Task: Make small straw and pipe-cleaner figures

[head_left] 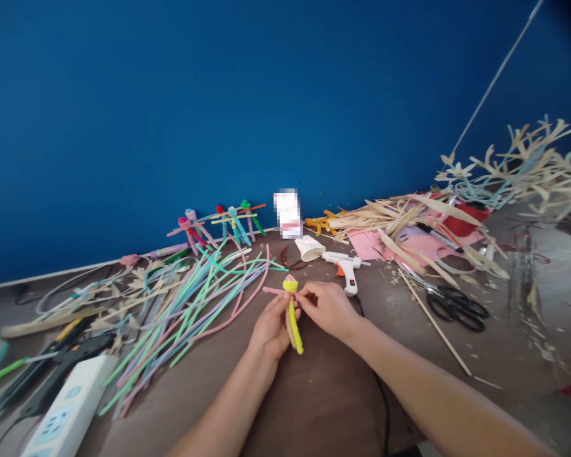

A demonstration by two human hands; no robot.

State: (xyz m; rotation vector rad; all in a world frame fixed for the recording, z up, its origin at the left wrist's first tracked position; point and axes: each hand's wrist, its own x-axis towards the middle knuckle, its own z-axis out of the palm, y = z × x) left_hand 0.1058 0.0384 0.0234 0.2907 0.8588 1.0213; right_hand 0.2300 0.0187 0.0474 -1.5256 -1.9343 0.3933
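My left hand point(273, 327) is closed around a small pipe-cleaner figure point(295, 324), mostly yellow with a pink strip crossing near its top. My right hand point(328, 308) pinches the figure's right side just below its yellow top, where the pink strip reaches. One yellow leg and a paler one hang below my left fingers. Part of the figure is hidden by both hands. Just beyond them lies a white glue gun point(345, 266) with an orange trigger. To the left spreads a loose bunch of pastel pipe cleaners point(195, 317).
Several coloured pipe-cleaner figures point(233, 219) lean by the blue wall. Black scissors point(457, 304), pale strips point(394, 219) and pink sheets point(368, 244) lie right. A white power strip point(71, 406) occupies the near left. The glue gun's black cord point(383, 393) runs beside my right forearm.
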